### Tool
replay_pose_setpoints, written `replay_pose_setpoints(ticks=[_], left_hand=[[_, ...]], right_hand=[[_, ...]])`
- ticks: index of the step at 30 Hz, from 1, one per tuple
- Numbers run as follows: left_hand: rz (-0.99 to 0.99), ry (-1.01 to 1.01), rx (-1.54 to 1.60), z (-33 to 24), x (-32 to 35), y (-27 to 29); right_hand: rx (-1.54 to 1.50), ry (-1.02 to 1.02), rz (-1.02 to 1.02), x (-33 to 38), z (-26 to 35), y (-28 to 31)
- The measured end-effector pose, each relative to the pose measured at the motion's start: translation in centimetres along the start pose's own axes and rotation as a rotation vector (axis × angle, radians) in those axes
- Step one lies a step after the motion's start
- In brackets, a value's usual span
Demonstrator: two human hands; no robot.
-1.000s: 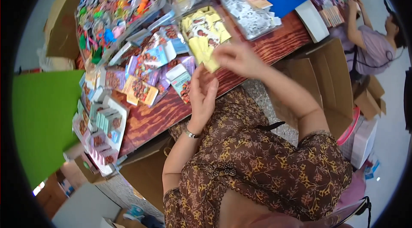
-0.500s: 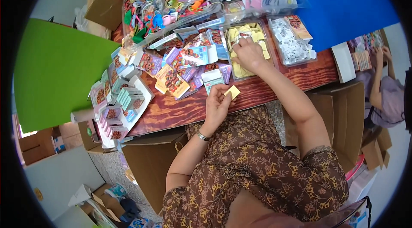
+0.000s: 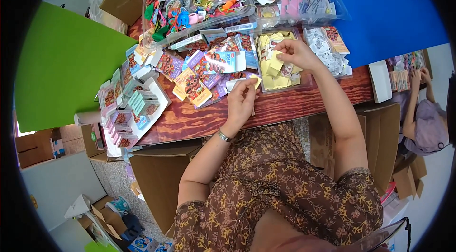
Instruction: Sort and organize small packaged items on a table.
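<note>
My left hand is closed in a pinch on a small yellow paper slip, just in front of the piled boxes. Over a clear plastic tray filled with similar yellow slips, my right hand is closed, thumb and forefinger pinching another yellow slip. Flat printed boxes in purple, blue and orange lie heaped left of the tray, among them an orange box. Right of it stands a second tray holding white paper pieces.
At the back, a large clear bin holds colourful corded trinkets; another holds pink and grey packets. Finished-looking small boxes stand on a white tray at left. Green and blue panels flank the table. A co-worker sits far right.
My right hand has risen out of the yellow slips with one in its fingers. My left hand has moved slightly up toward the tray with its slip.
</note>
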State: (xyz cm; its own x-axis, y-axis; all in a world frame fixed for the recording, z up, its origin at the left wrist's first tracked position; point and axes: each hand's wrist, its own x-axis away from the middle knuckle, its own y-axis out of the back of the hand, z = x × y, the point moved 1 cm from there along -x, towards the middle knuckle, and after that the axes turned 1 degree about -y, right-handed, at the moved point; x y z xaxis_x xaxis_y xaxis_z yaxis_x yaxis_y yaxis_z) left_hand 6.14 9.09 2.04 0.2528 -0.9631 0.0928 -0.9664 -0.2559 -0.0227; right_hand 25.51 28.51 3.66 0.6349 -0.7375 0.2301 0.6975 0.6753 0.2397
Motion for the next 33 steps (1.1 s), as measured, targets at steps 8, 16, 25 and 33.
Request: replay_pose_setpoints(ticks=[8, 16, 25, 33], left_hand=[[-0.008, -0.444, -0.638, -2.6, -3.9, -2.8], [0.051, -0.315, -0.632, -1.1, -6.1, -4.4], [0.123, -0.483, -0.769, -4.2, -4.9, -3.3], [0.066, -0.547, -0.753, -3.4, -7.8, -3.3]], right_hand=[[-0.259, 0.013, 0.082, 1.4, 1.2, 0.1], [-0.378, 0.105, -0.386, 2.1, -0.5, -1.0], [-0.015, 0.079, -0.323, 1.9, 0.2, 1.2], [0.603, 0.335, -0.340, 0.8, 0.6, -0.8]])
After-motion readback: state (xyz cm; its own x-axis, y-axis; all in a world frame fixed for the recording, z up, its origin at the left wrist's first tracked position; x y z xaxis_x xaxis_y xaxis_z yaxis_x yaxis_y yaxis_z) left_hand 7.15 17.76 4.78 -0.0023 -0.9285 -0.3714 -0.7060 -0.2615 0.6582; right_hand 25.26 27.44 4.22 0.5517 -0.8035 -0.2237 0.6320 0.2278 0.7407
